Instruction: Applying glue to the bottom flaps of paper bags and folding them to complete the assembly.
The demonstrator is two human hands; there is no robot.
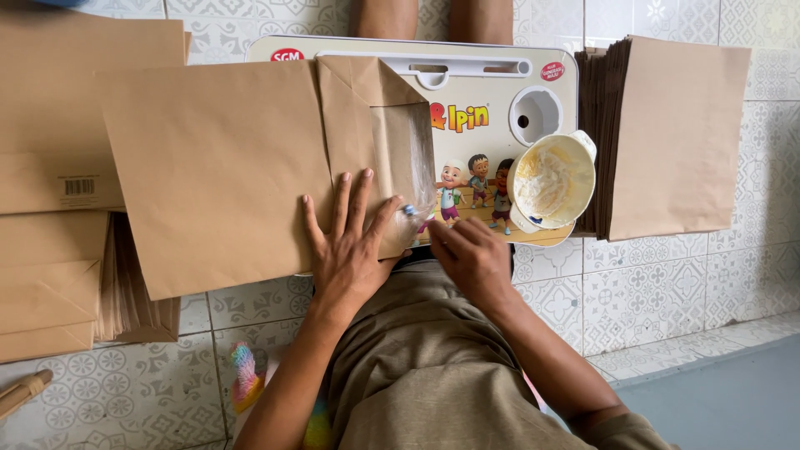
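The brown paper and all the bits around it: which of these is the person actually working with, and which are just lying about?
In use:
- brown paper sheet with its folded flap, pressed by the left hand
- right hand at the flap's edge
- lap tray
- bowl of whitish paste

Lying about:
- stack of brown paper, right
- paper stacks, left
- colourful toy
- wooden stick
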